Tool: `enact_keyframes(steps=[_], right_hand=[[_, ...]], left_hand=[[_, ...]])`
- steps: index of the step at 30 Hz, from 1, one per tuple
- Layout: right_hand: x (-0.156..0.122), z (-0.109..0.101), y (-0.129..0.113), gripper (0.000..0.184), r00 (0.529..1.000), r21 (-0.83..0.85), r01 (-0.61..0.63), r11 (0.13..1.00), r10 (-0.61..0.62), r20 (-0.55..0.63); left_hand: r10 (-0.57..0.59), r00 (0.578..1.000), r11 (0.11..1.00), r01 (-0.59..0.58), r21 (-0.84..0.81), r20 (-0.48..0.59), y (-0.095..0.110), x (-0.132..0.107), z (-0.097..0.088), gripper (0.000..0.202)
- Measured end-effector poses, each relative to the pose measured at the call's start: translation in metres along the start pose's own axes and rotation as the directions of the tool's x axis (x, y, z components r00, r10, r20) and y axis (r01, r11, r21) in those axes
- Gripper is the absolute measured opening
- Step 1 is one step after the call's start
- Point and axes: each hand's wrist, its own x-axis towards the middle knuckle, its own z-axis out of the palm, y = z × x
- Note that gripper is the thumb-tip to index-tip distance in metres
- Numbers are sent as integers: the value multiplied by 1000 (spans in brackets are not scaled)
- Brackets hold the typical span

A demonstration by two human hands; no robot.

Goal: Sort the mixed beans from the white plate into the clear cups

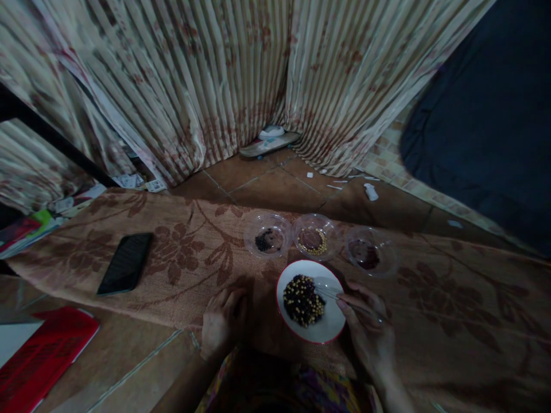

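Observation:
My right hand (368,321) grips a pair of thin metal tweezers (329,291), their tips over the beans in a white bowl (336,327) with a red rim. Dark and yellow beans (303,301) lie mixed in the bowl's left part. Behind it stand three clear plastic cups in a row. The left cup (282,225) has black beans in it, the middle cup (316,221) yellow ones, and the right cup (383,252) dark reddish ones. Left of the bowl, my left hand (224,318) rests on the cloth, fingers curled in, apart from the bowl.
A black phone (125,264) lies on the patterned brown tablecloth (181,287), to the left. On the tiled floor are a red box (51,355) and, by the striped curtain (232,86), a skateboard (269,144). White scraps (370,192) lie beyond the table's far edge.

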Motion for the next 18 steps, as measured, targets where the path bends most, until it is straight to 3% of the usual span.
enact_keyframes(steps=[18], right_hand=[[-2,-1,1,23,999,-1,41,999,-41,-2]], left_hand=[[8,1000,1000,-8,10,-6,0,0,1,20]])
